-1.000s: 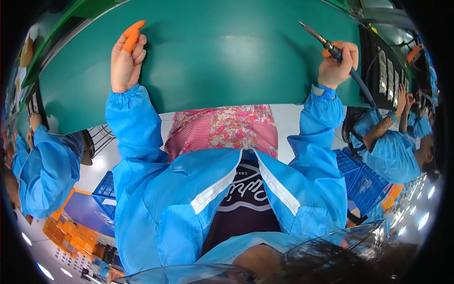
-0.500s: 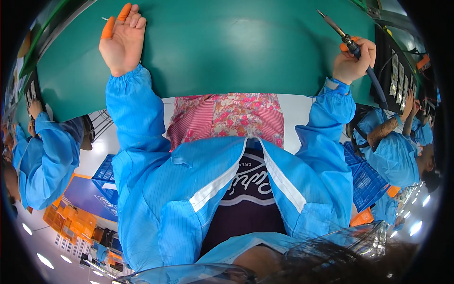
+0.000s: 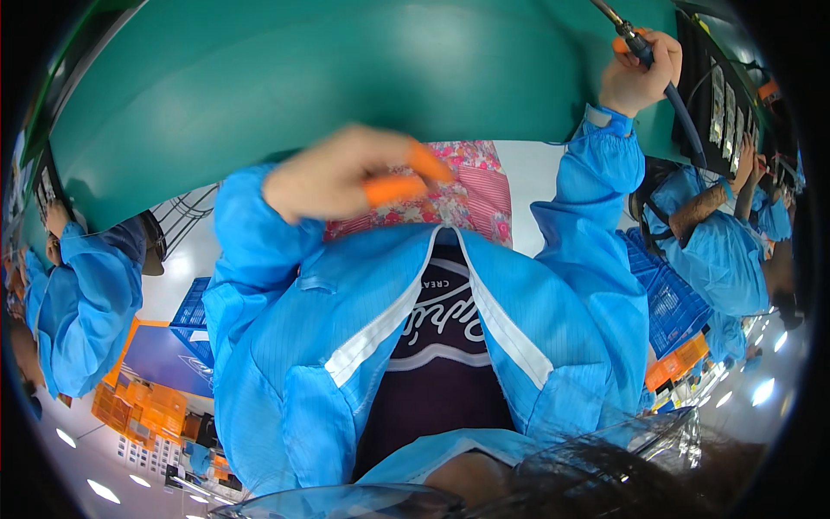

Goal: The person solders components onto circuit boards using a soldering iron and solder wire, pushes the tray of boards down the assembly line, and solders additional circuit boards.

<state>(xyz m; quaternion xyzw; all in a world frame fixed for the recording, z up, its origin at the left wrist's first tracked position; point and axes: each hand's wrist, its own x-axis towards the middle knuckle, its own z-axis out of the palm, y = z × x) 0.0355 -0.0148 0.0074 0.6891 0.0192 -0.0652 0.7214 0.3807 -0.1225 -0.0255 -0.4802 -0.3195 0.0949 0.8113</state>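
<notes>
My right hand [image 3: 638,85] is closed round the dark handle of a soldering iron [image 3: 641,48] at the far right of the green work surface [image 3: 372,73]. The iron's metal shaft points away to the upper left, and its tip runs out of the picture. Its cable hangs down past my wrist. An orange finger cot shows on that hand. My left hand [image 3: 333,177] is off the near edge of the surface, in front of my body. Motion smears it. Orange cots cover its thumb and a finger; whether anything sits between them is too blurred to tell.
A black tray with pale pieces [image 3: 722,108] lies at the right end. Co-workers in blue smocks sit on the left [image 3: 82,298] and right [image 3: 713,251]. Blue crates [image 3: 666,298] stand below the table level, with orange bins [image 3: 143,411] behind on the left.
My left hand has swung from above the green surface back and rightwards towards my body. A thin pale strand by its fingertips no longer shows. My right hand has shifted slightly away with the soldering iron.
</notes>
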